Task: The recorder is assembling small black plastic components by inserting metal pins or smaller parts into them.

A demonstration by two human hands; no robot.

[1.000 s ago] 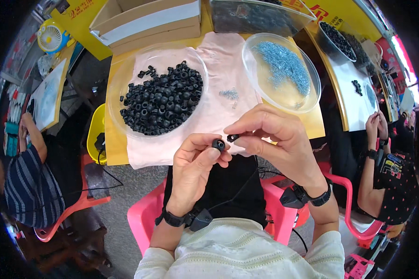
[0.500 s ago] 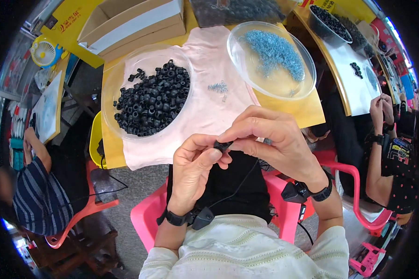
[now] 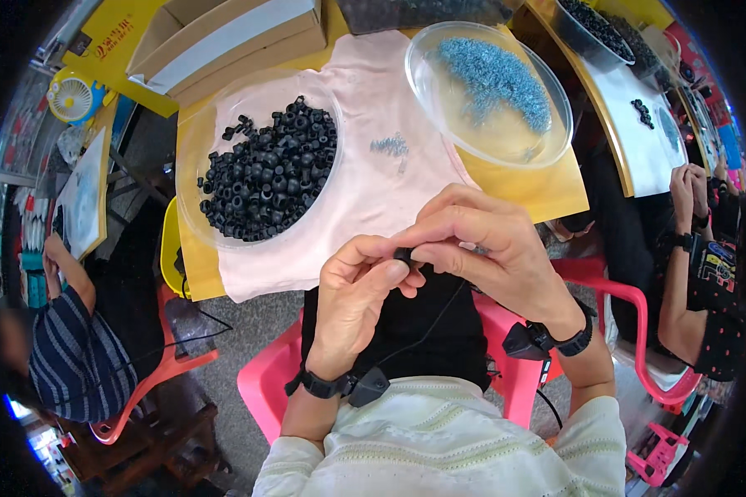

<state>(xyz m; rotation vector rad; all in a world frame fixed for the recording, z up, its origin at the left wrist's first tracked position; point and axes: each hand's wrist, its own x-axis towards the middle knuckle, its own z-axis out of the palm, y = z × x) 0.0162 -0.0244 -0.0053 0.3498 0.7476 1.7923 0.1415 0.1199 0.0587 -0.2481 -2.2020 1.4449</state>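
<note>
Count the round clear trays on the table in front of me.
2. The left tray holds a heap of black pieces; the right tray holds small bluish pieces. Others could lie beyond the picture's top edge.

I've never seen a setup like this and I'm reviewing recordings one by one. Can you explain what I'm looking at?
There is no machine: a person works with bare hands. A wide fisheye camera on their head looks down, so edges bend near the rim; picture left is the person's left.

The left hand and right hand meet, pinching a small black piece. Fingers partly cover it, so I can't tell whether it is several parts.

On the yellow table, a clear dish of black pieces rests partly on a pink cloth. Another clear dish, at right, holds tiny bluish pieces.
</note>
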